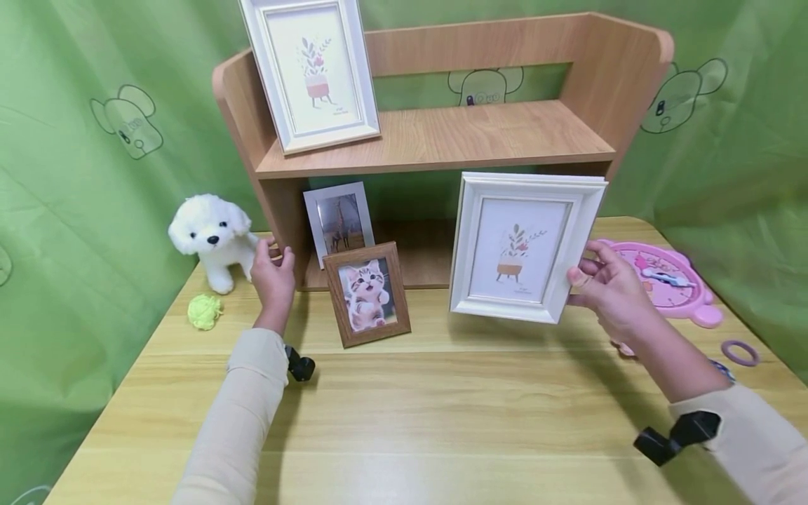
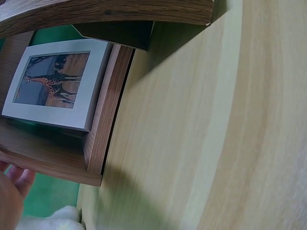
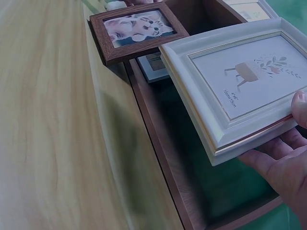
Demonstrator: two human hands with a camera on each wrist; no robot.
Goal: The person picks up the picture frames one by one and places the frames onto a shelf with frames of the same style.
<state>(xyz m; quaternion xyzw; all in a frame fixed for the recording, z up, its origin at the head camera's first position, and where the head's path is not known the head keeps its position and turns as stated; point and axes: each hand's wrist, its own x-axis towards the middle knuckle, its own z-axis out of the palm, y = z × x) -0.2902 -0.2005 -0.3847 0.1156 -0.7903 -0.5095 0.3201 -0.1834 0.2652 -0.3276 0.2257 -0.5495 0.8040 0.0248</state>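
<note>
My right hand [image 1: 609,291] grips the right edge of a white photo frame [image 1: 461,245], thumb on the front and fingers behind. It is held up before the lower shelf opening, and its print shows a potted plant. My left hand [image 1: 274,277] is beside the left side panel of the wooden shelf [image 1: 442,151], between that panel and a white plush dog [image 1: 221,259]. Its fingertips are right at the panel in the left wrist view. A brown photo frame [image 1: 334,301] with a kitten picture stands in front of the shelf, partly covering a white giraffe photo frame [image 2: 98,76].
Another white plant-print frame [image 1: 284,105] leans on the upper shelf at the left. A yellow-green yarn ball [image 1: 205,311] lies by the dog. On the right of the wooden table [image 1: 442,421] are a pink toy clock [image 1: 678,298] and a purple ring [image 1: 726,354].
</note>
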